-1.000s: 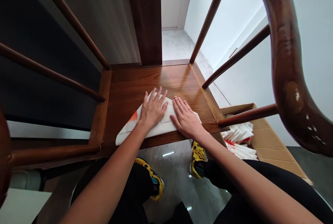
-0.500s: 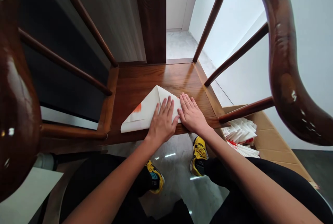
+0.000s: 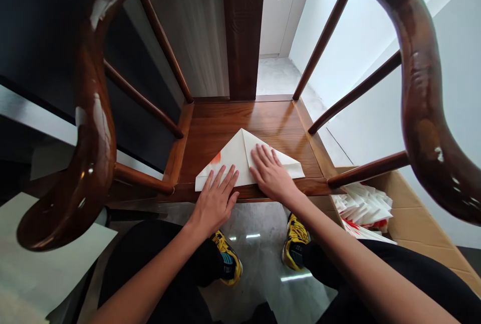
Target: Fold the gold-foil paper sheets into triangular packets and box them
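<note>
A sheet of white paper (image 3: 240, 158), folded into a wide triangle with its peak pointing away from me, lies on the brown wooden chair seat (image 3: 214, 116). An orange-red patch shows on its left slope, and a crease runs down from the peak. My left hand (image 3: 215, 198) lies flat with fingers spread on the paper's lower left part. On the right half, my right hand (image 3: 272, 173) rests palm down with its fingers stretched out. Part of the paper is hidden under both hands.
Curved chair arms (image 3: 417, 73) and slim spindles (image 3: 330, 38) surround the seat. At the right stands a cardboard box (image 3: 417, 213) with several folded white papers (image 3: 366, 206) inside. A pale sheet (image 3: 48, 259) lies at the lower left. Two yellow shoes (image 3: 296, 238) are on the floor below.
My hands have moved apart: the left slid to the paper's lower left, the right shifted onto its right half. The paper's right corner now shows. The camera view has shifted left.
</note>
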{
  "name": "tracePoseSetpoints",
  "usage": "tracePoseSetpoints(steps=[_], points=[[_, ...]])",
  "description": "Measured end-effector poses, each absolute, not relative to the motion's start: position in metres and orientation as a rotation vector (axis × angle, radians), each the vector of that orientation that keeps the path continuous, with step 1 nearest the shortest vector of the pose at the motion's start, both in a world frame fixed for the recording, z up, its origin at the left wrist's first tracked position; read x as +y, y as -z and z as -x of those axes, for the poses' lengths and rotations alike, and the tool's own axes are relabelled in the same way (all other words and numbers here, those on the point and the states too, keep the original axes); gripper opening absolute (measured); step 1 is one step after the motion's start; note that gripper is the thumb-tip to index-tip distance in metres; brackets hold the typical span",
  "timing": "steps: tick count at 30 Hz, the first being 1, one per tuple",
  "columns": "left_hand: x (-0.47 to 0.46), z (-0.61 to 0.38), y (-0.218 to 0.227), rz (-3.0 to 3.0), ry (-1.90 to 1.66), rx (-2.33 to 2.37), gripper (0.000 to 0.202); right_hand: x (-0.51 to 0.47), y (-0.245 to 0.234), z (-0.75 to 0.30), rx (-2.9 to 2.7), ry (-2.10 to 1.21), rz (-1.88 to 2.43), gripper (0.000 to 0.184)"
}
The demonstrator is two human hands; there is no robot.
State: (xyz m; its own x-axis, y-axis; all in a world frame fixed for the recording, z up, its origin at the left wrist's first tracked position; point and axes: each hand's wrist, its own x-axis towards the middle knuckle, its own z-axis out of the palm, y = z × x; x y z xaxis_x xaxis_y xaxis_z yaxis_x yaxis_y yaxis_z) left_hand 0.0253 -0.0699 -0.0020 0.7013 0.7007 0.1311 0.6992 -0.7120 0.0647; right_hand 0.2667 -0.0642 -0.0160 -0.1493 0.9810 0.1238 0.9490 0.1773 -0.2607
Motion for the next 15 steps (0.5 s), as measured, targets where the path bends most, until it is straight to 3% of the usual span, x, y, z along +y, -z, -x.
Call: tracePoseSetpoints(steps=[7,15], points=[[-0.085,-0.044,0.005,-2.782,-0.278,1.279,0.061,-0.040,0.009,-0.235,-2.121,-0.336,1.744,0.055],[-0.095,-0.067,0.007,-2.618,-0.414,1.551,0.063,-0.027,0.023,-0.257,-2.297,-0.179,1.746,0.065]])
